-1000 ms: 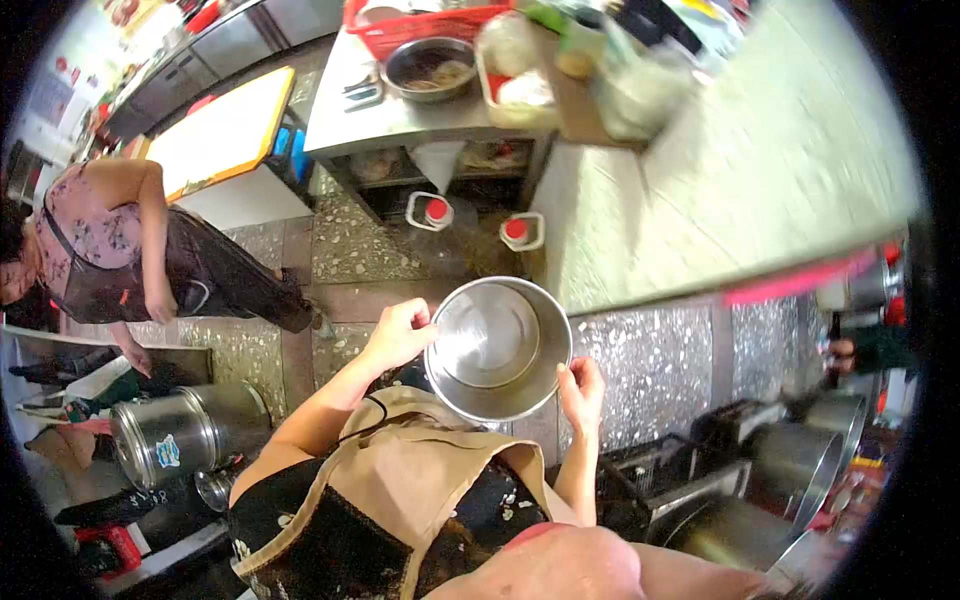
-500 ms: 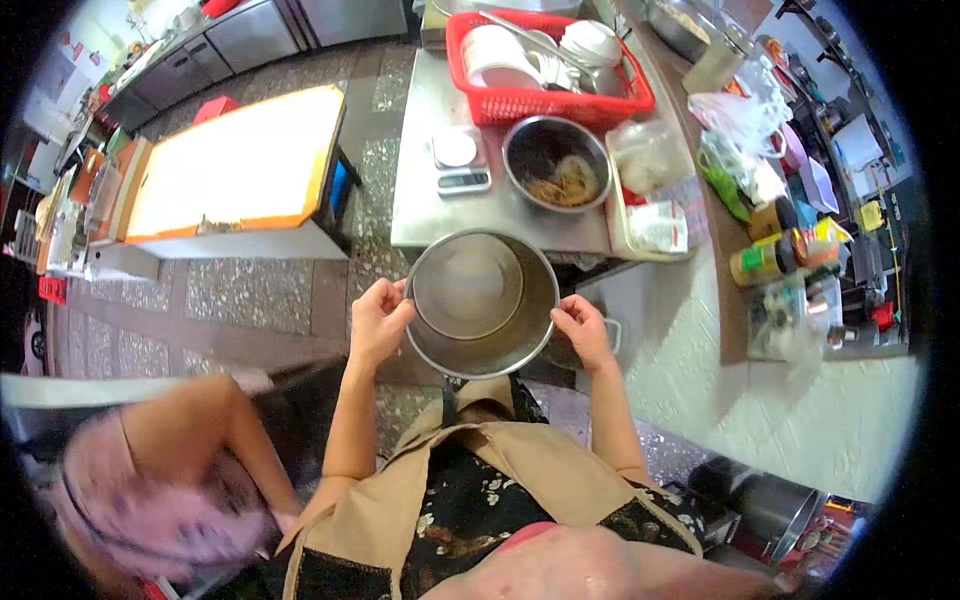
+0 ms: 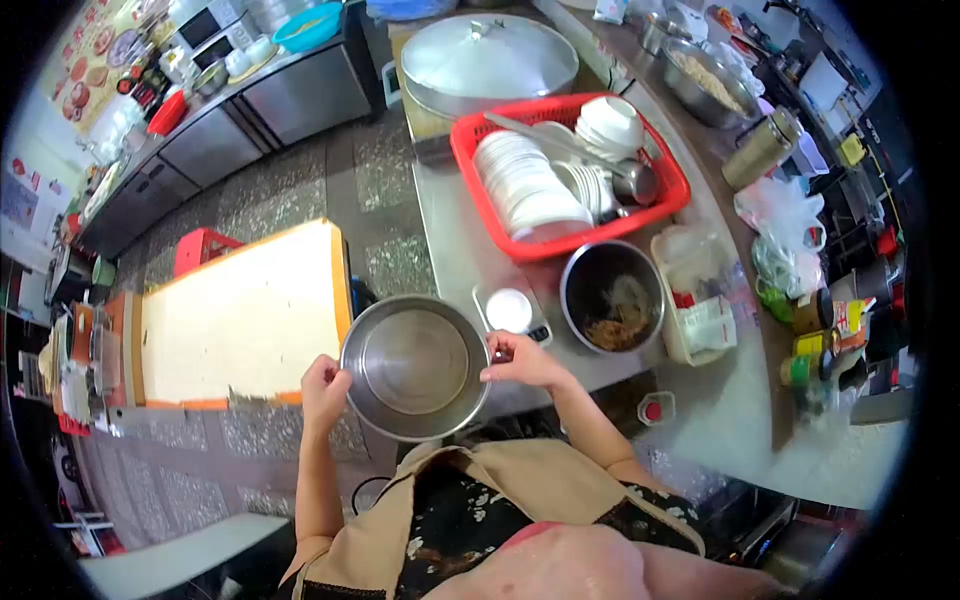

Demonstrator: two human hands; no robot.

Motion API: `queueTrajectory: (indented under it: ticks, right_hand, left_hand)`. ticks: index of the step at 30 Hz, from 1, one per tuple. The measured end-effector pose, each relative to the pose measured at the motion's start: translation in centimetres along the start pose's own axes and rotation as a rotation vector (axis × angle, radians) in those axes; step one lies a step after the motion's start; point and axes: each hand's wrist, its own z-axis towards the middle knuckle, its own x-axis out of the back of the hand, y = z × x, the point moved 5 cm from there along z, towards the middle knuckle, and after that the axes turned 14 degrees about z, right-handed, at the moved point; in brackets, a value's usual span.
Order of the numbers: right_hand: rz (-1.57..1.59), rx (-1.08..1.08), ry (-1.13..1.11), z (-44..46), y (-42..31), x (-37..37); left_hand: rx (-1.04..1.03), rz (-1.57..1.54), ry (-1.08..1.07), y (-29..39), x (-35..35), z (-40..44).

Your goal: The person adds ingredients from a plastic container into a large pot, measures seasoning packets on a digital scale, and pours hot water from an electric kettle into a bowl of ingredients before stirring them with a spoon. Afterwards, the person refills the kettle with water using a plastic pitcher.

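Observation:
A round steel pot (image 3: pixel 415 362) with nothing visible inside hangs in front of my body. My left hand (image 3: pixel 325 392) is closed on its left rim, and my right hand (image 3: pixel 520 360) pinches the rim on the right. Just beyond my right hand, a small scale with a white round top (image 3: pixel 509 311) sits on the steel table (image 3: pixel 455 255). To its right stands a dark steel bowl (image 3: pixel 612 297) with brownish and pale food in it. Behind them is a red basket (image 3: pixel 520 247) of white plates, bowls and a ladle.
A large lidded pan (image 3: pixel 490 62) is at the back of the steel table. A plastic tub (image 3: pixel 690 340) with bags stands right of the bowl. Bottles and jars line the right counter. A pale board table (image 3: pixel 240 320) with orange edging is at the left.
The view has swung from the counter and floor to the steel table, and the pot has come near the scale. The other person has gone out of view. Both hands still hold the pot.

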Motion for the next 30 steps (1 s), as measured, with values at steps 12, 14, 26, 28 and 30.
queueTrajectory:
  ticks: [12, 14, 26, 28, 30]
  right_hand:
    - [0.158, 0.245, 0.628, 7.4, -3.0, -0.6]
    - [0.221, 0.235, 0.698, 6.7, -4.5, -0.9]
    - [0.189, 0.609, 0.875, 23.7, -17.6, 5.2]
    - [0.079, 0.616, 0.821, 31.3, -22.2, 5.1]
    - [0.026, 0.719, 0.751, 38.3, -27.1, 5.2]
  left_hand:
    - [0.050, -0.482, -0.535, 0.7, 0.4, 28.5]
    - [0.005, -0.521, -0.532, 1.5, -0.1, 32.6]
    - [0.113, -0.758, -0.204, 2.9, 4.2, 54.0]
    - [0.105, -0.753, -0.187, 2.7, 5.6, 60.6]
    - [0.040, -0.702, -0.218, 2.1, 6.8, 68.4]
